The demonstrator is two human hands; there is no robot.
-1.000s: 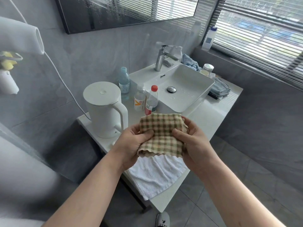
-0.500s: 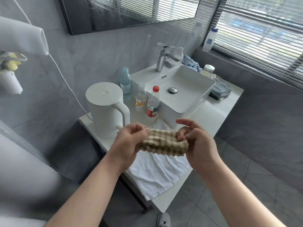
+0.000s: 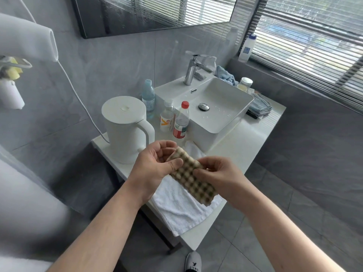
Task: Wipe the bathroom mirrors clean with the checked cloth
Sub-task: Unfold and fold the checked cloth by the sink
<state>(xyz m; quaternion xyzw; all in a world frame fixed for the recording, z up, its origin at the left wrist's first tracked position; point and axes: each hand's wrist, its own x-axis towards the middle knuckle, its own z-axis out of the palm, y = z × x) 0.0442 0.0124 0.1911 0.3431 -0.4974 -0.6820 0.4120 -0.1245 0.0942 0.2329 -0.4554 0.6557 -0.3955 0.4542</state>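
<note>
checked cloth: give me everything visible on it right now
The checked cloth is a tan-and-brown check, soft and waffle-like, folded into a narrow strip. It slants from upper left to lower right, held in the air above a white towel. The left hand pinches its upper end; the right hand pinches its middle. Its lower end hangs free.

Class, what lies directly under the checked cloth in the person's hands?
A white towel lies on the counter under the checked cloth; the part beneath the cloth and hands is hidden.

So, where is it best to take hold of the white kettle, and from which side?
Grip the white kettle by its handle, coming from the right, the sink side. The handle is a closed loop that sticks out there, with room for fingers; the body is wide and smooth. The cord runs behind on the left.
</note>
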